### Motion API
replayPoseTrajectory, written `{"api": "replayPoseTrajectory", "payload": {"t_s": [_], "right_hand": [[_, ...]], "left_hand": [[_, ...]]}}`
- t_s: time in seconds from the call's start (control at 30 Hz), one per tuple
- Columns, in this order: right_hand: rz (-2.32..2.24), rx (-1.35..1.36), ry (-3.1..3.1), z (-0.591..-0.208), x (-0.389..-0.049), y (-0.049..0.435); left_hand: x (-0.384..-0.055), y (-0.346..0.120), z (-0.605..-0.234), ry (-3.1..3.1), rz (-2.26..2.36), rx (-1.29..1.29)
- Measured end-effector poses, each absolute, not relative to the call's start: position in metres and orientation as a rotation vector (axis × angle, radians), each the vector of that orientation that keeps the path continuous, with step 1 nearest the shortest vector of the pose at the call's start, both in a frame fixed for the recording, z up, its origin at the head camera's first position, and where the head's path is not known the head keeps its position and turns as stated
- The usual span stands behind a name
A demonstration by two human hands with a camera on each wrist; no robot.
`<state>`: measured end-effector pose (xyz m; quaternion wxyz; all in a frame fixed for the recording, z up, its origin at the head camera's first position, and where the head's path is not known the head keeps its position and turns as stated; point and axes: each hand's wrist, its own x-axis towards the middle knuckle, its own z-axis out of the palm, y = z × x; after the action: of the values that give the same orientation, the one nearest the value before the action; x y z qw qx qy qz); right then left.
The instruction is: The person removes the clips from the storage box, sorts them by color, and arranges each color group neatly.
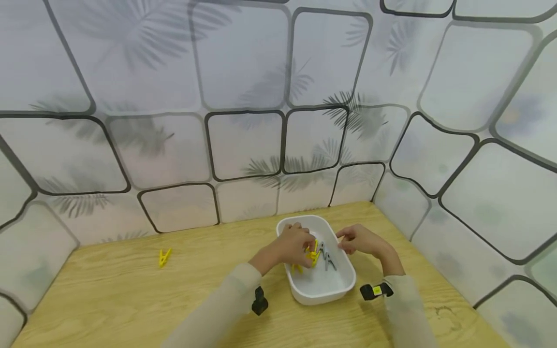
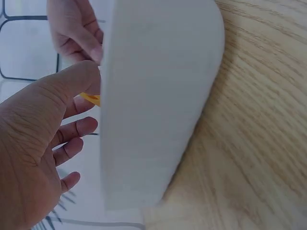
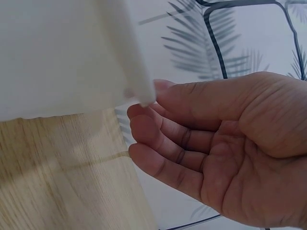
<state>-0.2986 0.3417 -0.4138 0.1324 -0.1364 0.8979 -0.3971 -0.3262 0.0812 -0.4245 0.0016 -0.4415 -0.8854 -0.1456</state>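
A white plastic bin [image 1: 319, 288] stands on the table with yellow and grey clothespins inside. My left hand [image 1: 293, 244] reaches over its left rim and pinches a yellow clothespin [image 2: 91, 98] between thumb and index finger; the fingertips are partly hidden by the bin wall in the left wrist view. Grey clothespins [image 1: 329, 261] lie to the right of that hand, and another yellow clothespin [image 1: 297, 268] lies below it. On the opposite side, my right hand [image 1: 363, 241] holds the bin's rim [image 3: 144, 91] between thumb and fingers.
A lone yellow clothespin [image 1: 164, 257] lies on the wooden table [image 1: 109, 295], well left of the bin. Patterned wall covering [image 1: 248, 145] rises behind the table and along its right side.
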Motion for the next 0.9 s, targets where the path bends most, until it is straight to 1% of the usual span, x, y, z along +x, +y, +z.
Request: {"api": "replayPoseTrajectory", "payload": {"t_s": [0.13, 0.2, 0.33, 0.43, 0.67, 0.9], "right_hand": [[-1.152, -0.382, 2.603, -0.411, -0.296, 0.343], [-1.15, -0.371, 2.602, -0.41, -0.295, 0.343], [-1.139, -0.366, 2.605, -0.41, -0.294, 0.342], [-1.131, -0.366, 2.604, -0.411, -0.295, 0.341], [-1.136, -0.412, 2.583, -0.417, -0.295, 0.341], [-1.129, -0.443, 2.585, -0.415, -0.298, 0.341]], "left_hand": [[-0.325, 0.069, -0.415, -2.72, -0.507, -1.372], [-0.322, 0.06, -0.41, -2.685, -0.61, -1.34], [-0.317, 0.031, -0.403, -2.519, -0.806, -1.192], [-0.315, -0.002, -0.405, -2.391, -0.898, -1.022], [-0.306, -0.085, -0.427, -2.288, -1.077, -0.637], [-0.294, -0.151, -0.454, -2.275, -1.039, -0.385]]}}
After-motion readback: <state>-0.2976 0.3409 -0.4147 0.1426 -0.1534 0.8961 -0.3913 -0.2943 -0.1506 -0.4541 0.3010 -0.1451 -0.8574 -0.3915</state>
